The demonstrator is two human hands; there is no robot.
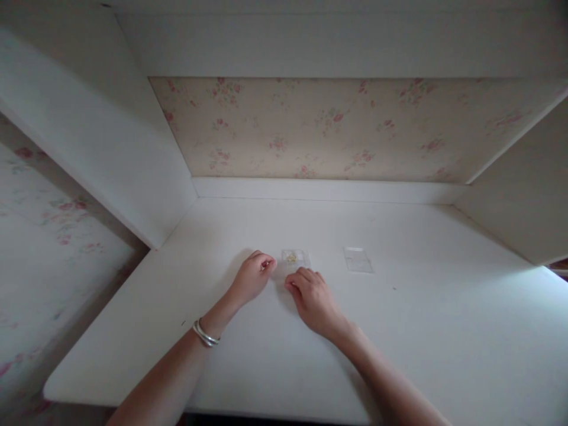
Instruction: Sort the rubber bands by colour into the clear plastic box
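Observation:
A small clear plastic box (303, 259) sits on the white desk with a few thin gold-coloured pieces (291, 258) in its left part, too small to name. My left hand (255, 277) is just left of the box, thumb and fingertips pinched together. My right hand (314, 300) rests in front of the box with its fingers curled and pinched towards the left hand. Whatever either pinch holds, if anything, is too small to make out. To the right lies a flat clear plastic piece (358, 260), like a lid, apart from both hands.
The white desk (248, 367) has side panels at left (133, 148) and right (523, 183), and a low ledge (328, 190) along the back under floral wallpaper (310, 130). A tiny dark speck (394, 289) lies right of my right hand. Another dark mark (183, 323) is near my left wrist.

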